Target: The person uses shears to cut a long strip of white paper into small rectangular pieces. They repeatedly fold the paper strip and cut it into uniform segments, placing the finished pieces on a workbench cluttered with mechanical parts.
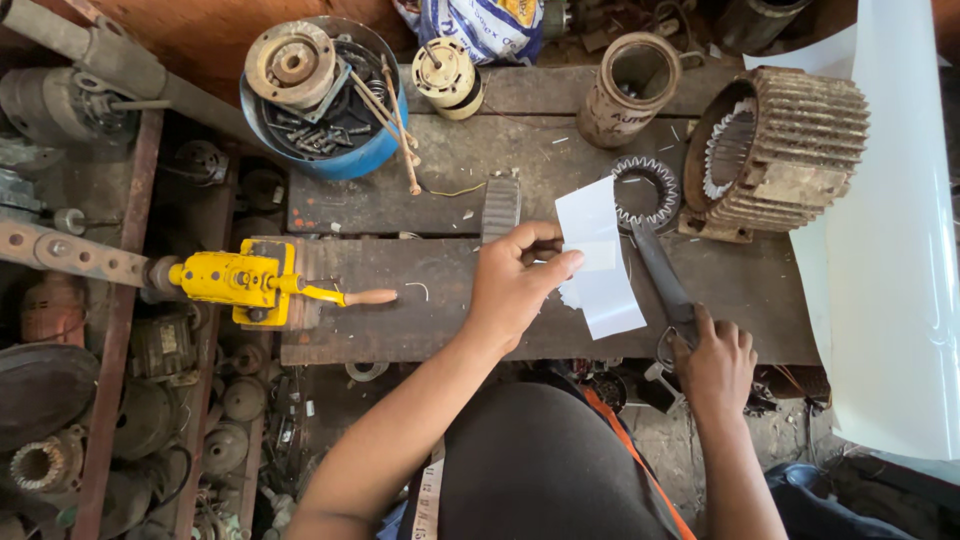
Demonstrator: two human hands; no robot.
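- The right hand (716,362) is nearest to the body, at the near edge of the wooden bench (440,310). Its fingers are closed around the handles of a pair of scissors (662,278).
- The blades of the scissors run from this hand toward 11 o'clock, so the long axis of the scissors goes up and a little to the left. Whether the blades are open or closed I cannot tell; they look like one dark strip.
- The white sheet (598,262) lies just at 9 o'clock of the blades, and its right edge touches or almost touches them. Its long axis runs nearly from 12 to 6 o'clock, a little tilted, almost parallel to the blades.
- The left hand (512,283) is at 9 o'clock of the sheet. Thumb and fingers pinch the left edge of the sheet and hold it above the bench.
- So the sheet sits between the two hands: the left one grips it, the right one brings the tool from 3 o'clock.
- Farther, at 12 o'clock of the sheet, a small toothed ring (645,192) lies on the bench, and at 2 o'clock stands a rusty ribbed motor housing (785,150).
- Far at 10 o'clock stands a blue tub (345,160) with metal parts.
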